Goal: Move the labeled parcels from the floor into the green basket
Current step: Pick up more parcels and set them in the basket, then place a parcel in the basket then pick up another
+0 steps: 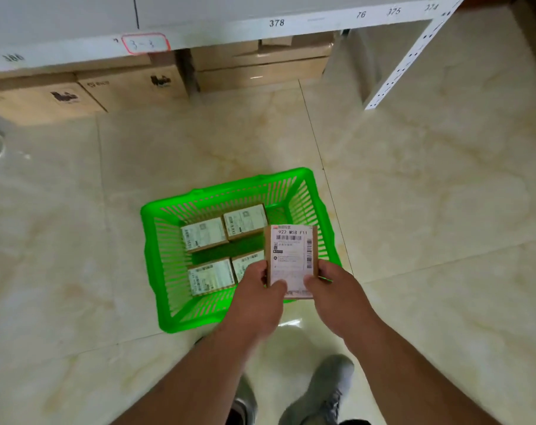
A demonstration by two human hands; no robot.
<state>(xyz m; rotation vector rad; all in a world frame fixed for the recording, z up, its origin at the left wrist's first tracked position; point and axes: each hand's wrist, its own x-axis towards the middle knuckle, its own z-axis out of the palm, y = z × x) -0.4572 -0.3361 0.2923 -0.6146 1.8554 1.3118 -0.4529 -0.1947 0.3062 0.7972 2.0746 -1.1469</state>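
A green plastic basket stands on the tiled floor in front of me. Several labeled cardboard parcels lie flat inside it, such as one at the back left, one at the back right and one at the front left. I hold another labeled parcel above the basket's right side, label facing up. My left hand grips its lower left edge with the thumb on top. My right hand grips its lower right edge the same way.
A white metal shelf with numbered tags runs across the top, with brown cartons stored beneath it on the floor. Its perforated post slants down at the right. My shoes are at the bottom edge.
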